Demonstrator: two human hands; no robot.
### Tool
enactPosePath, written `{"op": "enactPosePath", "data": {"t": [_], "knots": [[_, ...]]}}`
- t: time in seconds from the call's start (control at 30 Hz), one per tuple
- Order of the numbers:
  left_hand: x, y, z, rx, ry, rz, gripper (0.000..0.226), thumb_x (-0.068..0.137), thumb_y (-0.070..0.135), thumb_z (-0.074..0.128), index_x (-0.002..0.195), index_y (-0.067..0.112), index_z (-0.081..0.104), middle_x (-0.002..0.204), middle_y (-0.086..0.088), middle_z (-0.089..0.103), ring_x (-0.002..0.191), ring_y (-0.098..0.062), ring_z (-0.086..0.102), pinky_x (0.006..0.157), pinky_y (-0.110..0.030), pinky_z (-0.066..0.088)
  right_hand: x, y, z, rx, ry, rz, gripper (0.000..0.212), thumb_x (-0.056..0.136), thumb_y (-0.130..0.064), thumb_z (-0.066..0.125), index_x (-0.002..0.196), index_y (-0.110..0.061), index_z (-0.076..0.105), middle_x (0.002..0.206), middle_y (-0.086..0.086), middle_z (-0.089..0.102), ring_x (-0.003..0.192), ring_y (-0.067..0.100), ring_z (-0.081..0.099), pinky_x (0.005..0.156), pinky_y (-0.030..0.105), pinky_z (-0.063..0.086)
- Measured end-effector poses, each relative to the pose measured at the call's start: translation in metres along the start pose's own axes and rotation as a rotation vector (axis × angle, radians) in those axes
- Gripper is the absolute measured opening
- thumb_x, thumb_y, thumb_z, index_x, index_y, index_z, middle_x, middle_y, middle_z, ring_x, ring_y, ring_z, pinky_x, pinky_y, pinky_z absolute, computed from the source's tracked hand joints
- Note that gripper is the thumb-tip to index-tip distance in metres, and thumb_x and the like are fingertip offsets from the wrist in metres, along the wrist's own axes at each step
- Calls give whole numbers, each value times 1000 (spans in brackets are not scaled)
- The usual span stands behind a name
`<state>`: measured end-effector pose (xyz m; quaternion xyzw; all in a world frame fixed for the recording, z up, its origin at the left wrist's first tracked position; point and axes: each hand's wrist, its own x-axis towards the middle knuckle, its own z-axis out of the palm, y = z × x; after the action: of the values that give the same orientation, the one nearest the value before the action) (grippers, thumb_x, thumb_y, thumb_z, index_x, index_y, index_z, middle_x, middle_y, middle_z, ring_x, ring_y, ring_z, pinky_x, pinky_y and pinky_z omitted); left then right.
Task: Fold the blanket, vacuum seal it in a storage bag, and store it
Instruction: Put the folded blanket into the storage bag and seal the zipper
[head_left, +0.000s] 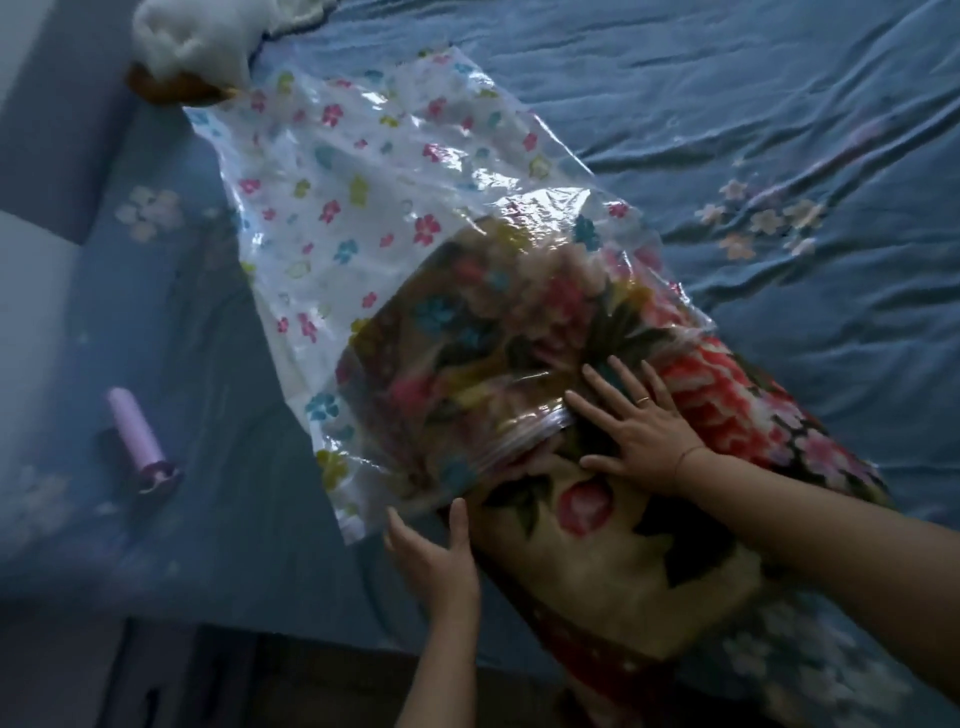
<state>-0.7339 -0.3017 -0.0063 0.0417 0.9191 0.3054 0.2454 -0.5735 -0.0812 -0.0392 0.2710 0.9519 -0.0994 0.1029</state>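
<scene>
A folded floral blanket (613, 545), tan with red and pink flowers, lies on the bed with its far half inside a clear storage bag (353, 208) printed with small coloured flowers. The bag's zip mouth crosses the blanket near its middle. My right hand (634, 431) lies flat with spread fingers on top of the blanket at the bag's mouth. My left hand (431, 556) touches the blanket's left side at the bag's near corner, fingers straight.
A blue floral bedsheet (779, 130) covers the bed. A lilac hand pump (137, 436) lies on the sheet to the left. A white and brown plush toy (187, 52) sits at the bag's far end. The bed's near edge and dark floor are below.
</scene>
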Motion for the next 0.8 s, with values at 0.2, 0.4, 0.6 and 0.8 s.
{"op": "enactPosePath", "data": {"t": [0.2,0.4,0.6,0.8], "knots": [[9,13,8,-669,-144,-615,114,71,80,57,155,13,21,158,-9,31,139,-29,40,113,-44,34,5,-47,-33,85,120,112,105,71,-90,6,147,-23,34,158,9,21,148,28,7,115,53,-6],[44,24,-26,-1184,-163,-622,60,96,59,44,132,13,57,124,-5,61,98,-19,63,84,-32,48,52,-128,-38,-2,162,-245,84,78,-56,63,149,-31,27,159,2,22,148,27,11,116,53,1],[65,-6,-27,-1110,-88,-632,15,94,31,64,84,19,62,93,0,65,71,-12,60,57,-24,48,63,-115,-25,-43,186,-369,39,90,-39,43,107,-23,73,125,3,65,119,32,59,100,52,45],[37,-19,-20,-1136,-179,-672,12,93,24,65,90,13,66,79,-1,67,70,-13,63,50,-21,50,32,-97,-16,-21,382,-462,44,103,-32,31,115,-17,70,126,6,64,119,33,58,107,49,38]]}}
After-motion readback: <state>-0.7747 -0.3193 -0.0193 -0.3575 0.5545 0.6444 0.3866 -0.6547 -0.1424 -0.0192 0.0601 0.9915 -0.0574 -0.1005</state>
